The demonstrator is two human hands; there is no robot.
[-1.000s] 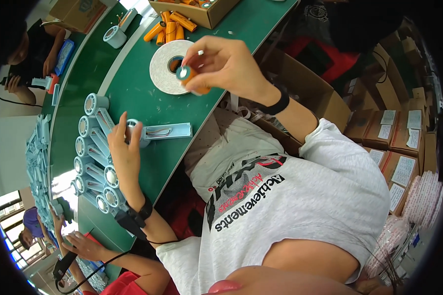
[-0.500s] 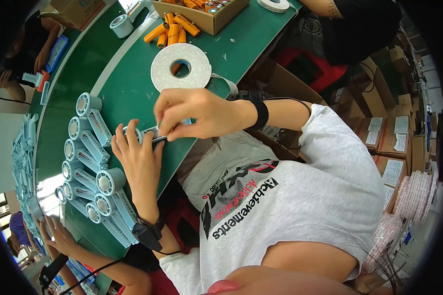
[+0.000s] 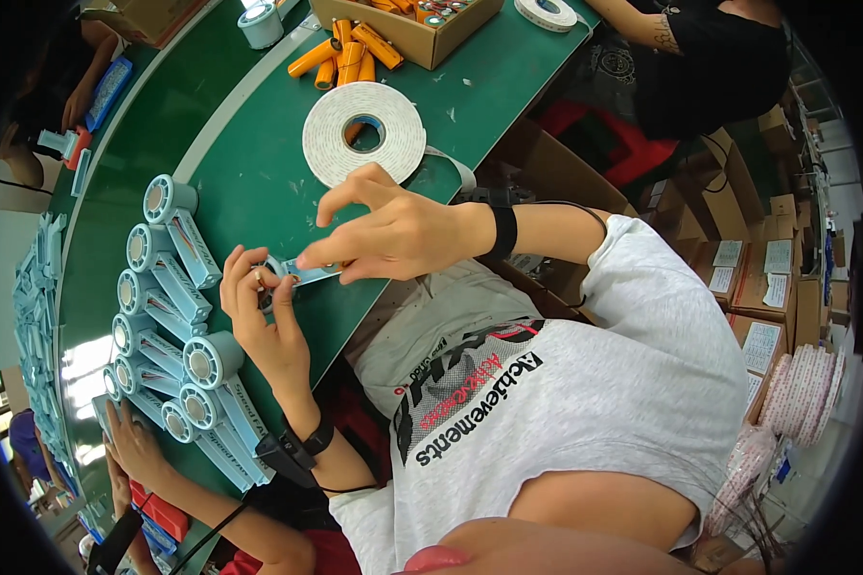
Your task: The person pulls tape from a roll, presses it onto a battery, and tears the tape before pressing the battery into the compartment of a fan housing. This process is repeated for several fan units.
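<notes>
Lt-blue fan [image 3: 316,275] is btwn the two hands, nr the edge of the green table [image 3: 249,144]; can't tell if it touches the top; L hand [image 3: 267,311] has the fan's head end, fingers curled round it, thumb close to fingertips; R hand [image 3: 388,230] is over the handle, fingers bent & part spread, index tip on the fan, thumb lower by the handle; can't tell if R grips anything, view's blocked; just beyond R hand, big white tape roll [image 3: 326,144] lies flat, loose strip trailing right; past it, pile of orange cells [image 3: 350,56] by a cardboard box [image 3: 441,40] w/ more cells; small roll [image 3: 547,13] right of box; left of L hand, rows of fans [image 3: 187,257], heads outward; co-worker's hand [image 3: 136,446] at the rows' near end.
</notes>
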